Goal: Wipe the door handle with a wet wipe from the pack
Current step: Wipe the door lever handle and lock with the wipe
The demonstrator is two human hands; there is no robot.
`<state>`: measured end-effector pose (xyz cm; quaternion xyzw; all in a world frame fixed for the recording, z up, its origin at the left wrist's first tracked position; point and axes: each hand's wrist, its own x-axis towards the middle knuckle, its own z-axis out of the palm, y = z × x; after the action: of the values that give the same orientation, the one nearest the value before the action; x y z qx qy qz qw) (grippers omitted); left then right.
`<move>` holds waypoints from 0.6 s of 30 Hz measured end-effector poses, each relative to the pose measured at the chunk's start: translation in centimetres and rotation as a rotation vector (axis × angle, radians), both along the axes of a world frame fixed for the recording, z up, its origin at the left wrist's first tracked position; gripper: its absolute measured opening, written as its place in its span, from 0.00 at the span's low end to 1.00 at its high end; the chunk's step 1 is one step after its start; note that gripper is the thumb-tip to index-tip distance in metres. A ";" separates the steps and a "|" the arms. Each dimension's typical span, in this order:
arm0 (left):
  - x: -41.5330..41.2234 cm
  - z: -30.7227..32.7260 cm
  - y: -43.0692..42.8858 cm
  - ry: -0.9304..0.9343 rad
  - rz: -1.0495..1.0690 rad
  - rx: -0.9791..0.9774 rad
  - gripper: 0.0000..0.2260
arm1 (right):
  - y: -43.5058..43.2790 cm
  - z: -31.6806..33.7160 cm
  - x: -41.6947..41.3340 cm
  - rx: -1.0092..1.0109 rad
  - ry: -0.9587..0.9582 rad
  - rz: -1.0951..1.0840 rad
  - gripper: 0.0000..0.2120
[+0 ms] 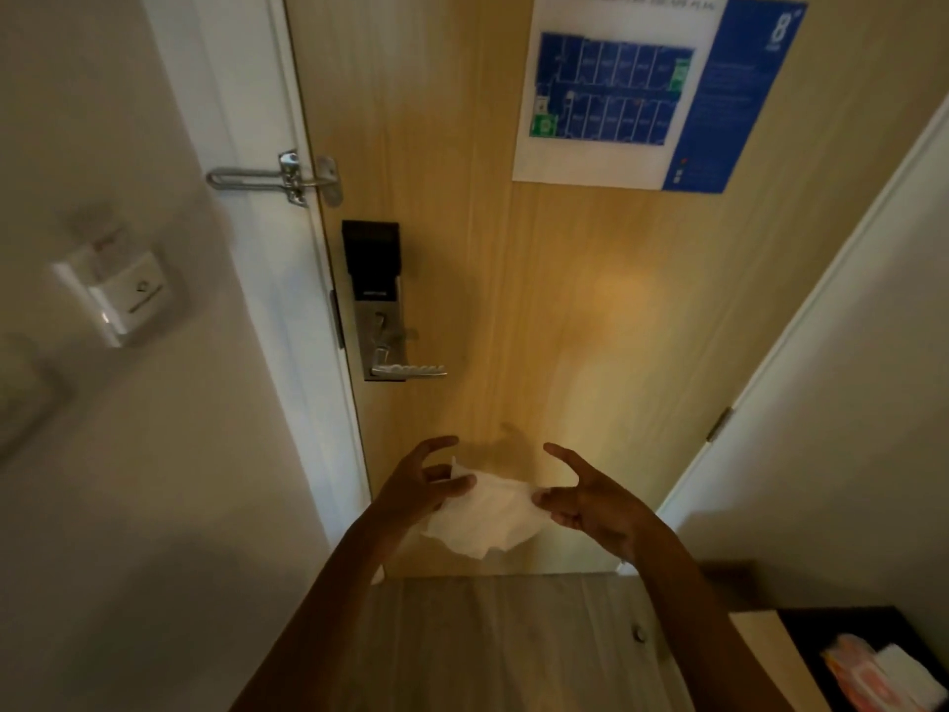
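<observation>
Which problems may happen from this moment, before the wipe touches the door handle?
1. The crumpled white wet wipe hangs between the left hand and the right hand, pinched only at its edges by the fingers; it may slip and drop.
2. The silver lever door handle sits below the black electronic lock panel; a dripping wipe might wet that panel.

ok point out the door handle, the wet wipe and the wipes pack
door handle (408, 371): head view, middle of the silver lever
wet wipe (488, 516): head view, centre of the white sheet
pack (855, 675): head view, its orange top face, bottom right corner
</observation>
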<state>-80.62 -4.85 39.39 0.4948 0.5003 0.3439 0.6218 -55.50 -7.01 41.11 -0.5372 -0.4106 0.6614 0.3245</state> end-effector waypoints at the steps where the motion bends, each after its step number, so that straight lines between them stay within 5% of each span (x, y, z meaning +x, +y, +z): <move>1: -0.4 -0.1 -0.2 -0.008 0.002 0.008 0.27 | 0.0 -0.2 -0.2 -0.003 -0.027 0.026 0.33; 10: -2.2 -1.4 -0.3 0.080 0.068 0.128 0.17 | 0.4 -1.1 -2.6 0.057 -0.069 -0.061 0.22; 18: -3.9 -1.6 -0.3 0.291 -0.148 0.206 0.19 | 1.2 -0.8 -3.2 0.147 -0.087 0.064 0.18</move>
<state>-84.49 -5.11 37.77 0.6357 0.5092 0.2714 0.5128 -58.67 -5.77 40.36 -0.5269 -0.4888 0.6153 0.3237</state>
